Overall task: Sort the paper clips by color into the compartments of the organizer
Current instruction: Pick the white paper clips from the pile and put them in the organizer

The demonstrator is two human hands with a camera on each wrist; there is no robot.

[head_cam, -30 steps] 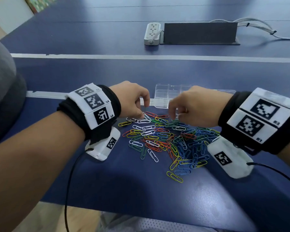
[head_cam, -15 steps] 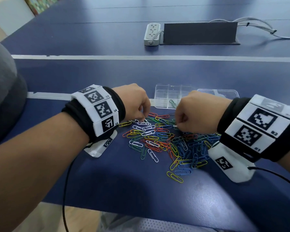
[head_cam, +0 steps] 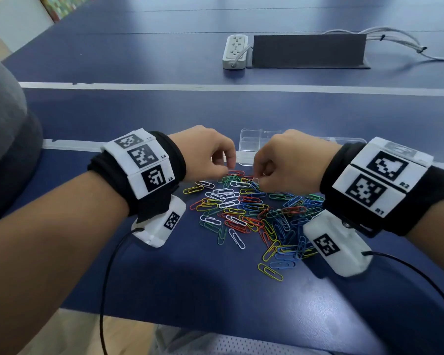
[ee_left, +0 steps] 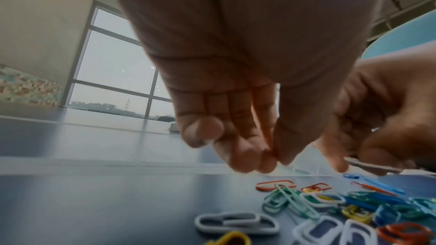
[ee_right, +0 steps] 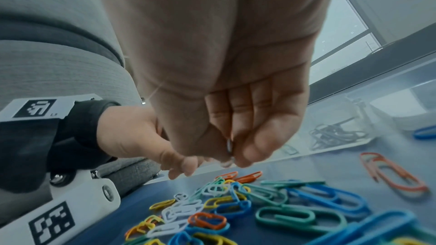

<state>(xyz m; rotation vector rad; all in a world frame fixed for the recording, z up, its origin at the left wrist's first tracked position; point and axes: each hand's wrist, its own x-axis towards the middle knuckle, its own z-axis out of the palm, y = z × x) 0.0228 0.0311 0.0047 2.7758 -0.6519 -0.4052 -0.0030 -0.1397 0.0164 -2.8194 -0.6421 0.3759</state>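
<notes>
A loose pile of colored paper clips (head_cam: 254,208) lies on the blue table, also seen in the left wrist view (ee_left: 330,208) and the right wrist view (ee_right: 259,202). Just behind it stands the clear organizer (head_cam: 251,147); one compartment (ee_right: 337,135) holds several pale clips. My right hand (head_cam: 258,181) hovers over the pile's far edge and pinches a white paper clip (ee_right: 228,146) between thumb and fingers. My left hand (head_cam: 228,170) is beside it at the pile's far left, fingers curled with tips together (ee_left: 259,156); no clip shows between them.
A white power strip (head_cam: 235,51), a dark box (head_cam: 308,49) and grey cables (head_cam: 395,39) sit far back on the table. A white tape line (head_cam: 69,144) runs under the organizer. The table's front edge is near my forearms.
My right hand came back from the organizer, dipped onto the pile's far edge and now holds a white clip just above it. My left hand stayed at the pile's far left.
</notes>
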